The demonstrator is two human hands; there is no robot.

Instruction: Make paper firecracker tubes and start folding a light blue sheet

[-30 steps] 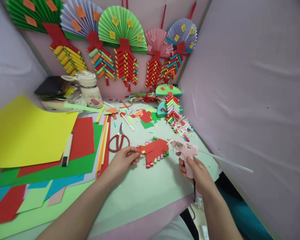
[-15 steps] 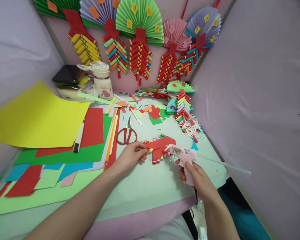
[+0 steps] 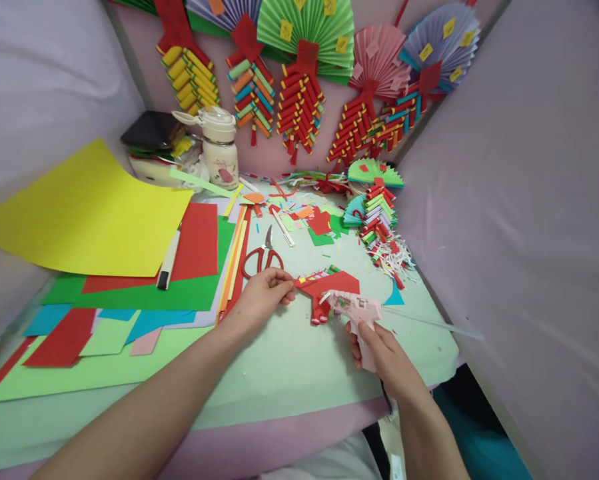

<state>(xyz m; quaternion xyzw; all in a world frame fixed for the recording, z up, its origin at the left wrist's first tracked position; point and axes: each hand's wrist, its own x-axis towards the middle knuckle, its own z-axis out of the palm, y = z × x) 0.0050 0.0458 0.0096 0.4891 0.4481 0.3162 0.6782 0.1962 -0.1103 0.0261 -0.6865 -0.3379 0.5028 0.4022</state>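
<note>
My left hand is closed, thumb and finger pinched at the pointed left end of a red paper piece. Small rolled paper tubes in red and other colours show along that paper's upper and lower edges. In my right hand is a pink hot glue gun, my fingers wrapped round its handle. Its nozzle points left over the red paper; whether it touches cannot be seen. A long clear glue stick juts from the gun's back. Red-handled scissors lie just beyond my left hand.
Coloured paper sheets and a white-and-black pen or cutter cover the left side. Behind are a cream bottle and paper scraps. A finished-looking fan ornament lies at back right; paper fans hang on the wall.
The view has swung, so the table appears shifted right and up. Relative to the red paper, the glue gun has moved left, its nozzle further over it.
</note>
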